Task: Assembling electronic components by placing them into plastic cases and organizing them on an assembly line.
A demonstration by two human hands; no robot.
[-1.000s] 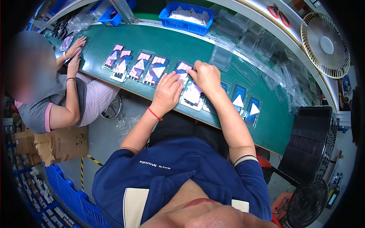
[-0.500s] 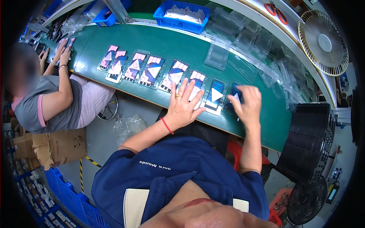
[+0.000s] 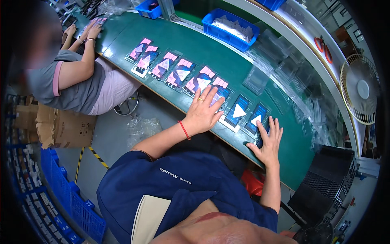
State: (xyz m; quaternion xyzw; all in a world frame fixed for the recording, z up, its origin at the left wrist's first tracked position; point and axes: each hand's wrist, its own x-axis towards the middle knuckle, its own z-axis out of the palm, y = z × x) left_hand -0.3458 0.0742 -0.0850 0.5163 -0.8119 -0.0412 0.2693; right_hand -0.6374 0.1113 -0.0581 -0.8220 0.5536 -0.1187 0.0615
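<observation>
My left hand [image 3: 203, 114] lies palm down with fingers spread over a flat pink and dark-blue package [image 3: 219, 83] in a clear tray, hiding its lower part. Beside it is a dark-blue screen-like package [image 3: 233, 117] with a white triangular piece [image 3: 239, 110] on top. At the right end of the row, my right hand [image 3: 268, 144] has its fingers apart at the right edge of another dark-blue package [image 3: 260, 110]. A white triangle [image 3: 256, 120] rests on that one too. Neither hand visibly grips anything.
Several pink and dark packages [image 3: 183, 70] continue the row leftward along the green table [image 3: 122, 30]. A blue bin [image 3: 230, 37] of white pieces and stacked clear trays [image 3: 256, 77] are behind. A co-worker [image 3: 81, 77] works at left. A black ribbed stack [image 3: 321, 183] stands right.
The view has turned, shifting the scene. My right hand has gone from bent fingers over the end package to spread fingers at its right edge. My left hand stays on the same package.
</observation>
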